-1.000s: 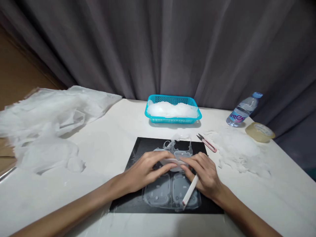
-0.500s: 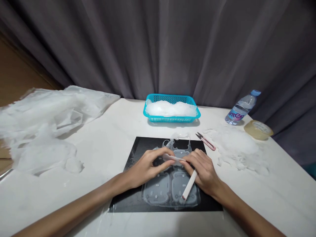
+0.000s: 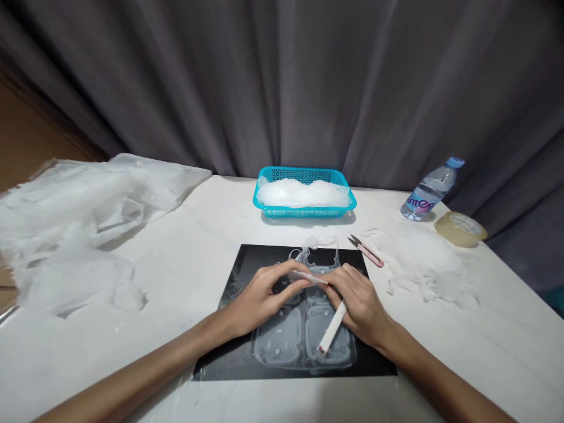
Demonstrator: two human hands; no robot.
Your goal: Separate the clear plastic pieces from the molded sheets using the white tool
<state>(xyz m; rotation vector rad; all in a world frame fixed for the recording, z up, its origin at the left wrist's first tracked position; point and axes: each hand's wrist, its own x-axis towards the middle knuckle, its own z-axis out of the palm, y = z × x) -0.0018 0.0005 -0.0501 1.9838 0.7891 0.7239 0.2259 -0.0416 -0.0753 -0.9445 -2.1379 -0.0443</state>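
Note:
Between its thumb and fingers my left hand (image 3: 261,296) pinches a small, thin, translucent white piece (image 3: 311,277). At the piece's right end, the fingertips of my right hand (image 3: 362,302) meet it. A flat white stick-like tool (image 3: 332,329) with a reddish lower end is tucked in my right hand and points down to the left; its upper part is hidden. Below both hands lies a translucent sheet with rounded-square panels (image 3: 278,338), on a black board (image 3: 233,288). My hands partly cover the upper panels. Thin clear trimmings (image 3: 304,254) lie at the board's far edge.
Beyond the board stands a blue basket (image 3: 304,212) with white, translucent pieces. Pink-handled thread snips (image 3: 372,254), a pile of white scraps (image 3: 423,264), a water bottle (image 3: 427,194) and a tape roll (image 3: 460,229) are to the right. White plastic sheeting (image 3: 88,205) covers the left.
The translucent piece has tilted and shows more edge-on. The lower end of the white tool has swung slightly left. Both hands stay in nearly the same place.

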